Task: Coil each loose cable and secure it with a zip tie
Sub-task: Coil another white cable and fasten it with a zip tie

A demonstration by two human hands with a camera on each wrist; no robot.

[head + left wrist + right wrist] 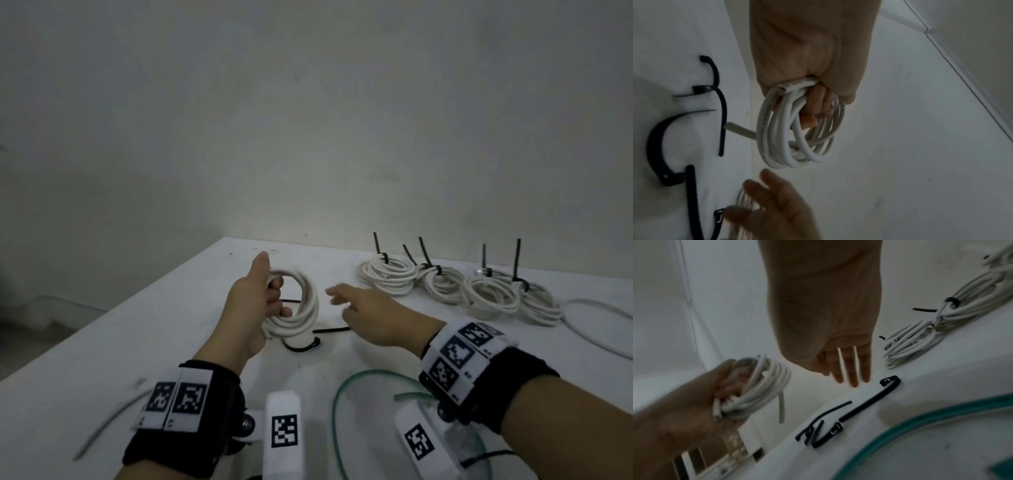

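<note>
My left hand (265, 298) grips a coiled white cable (301, 308) and holds it upright above the white table (171, 335); its fingers pass through the coil (797, 129), and one cable end hangs free (781, 408). My right hand (356, 305) hovers just right of the coil with straight, spread fingers (852, 368) and holds nothing. Loose black zip ties (330, 330) lie on the table below and between the hands (869, 402), (721, 120).
Several white coils bound with black zip ties (455, 284) sit in a row at the back right. A loose white cable (603, 329) curves at the right edge. A green cable (342, 404) loops near me. A grey cable (109, 421) lies at front left.
</note>
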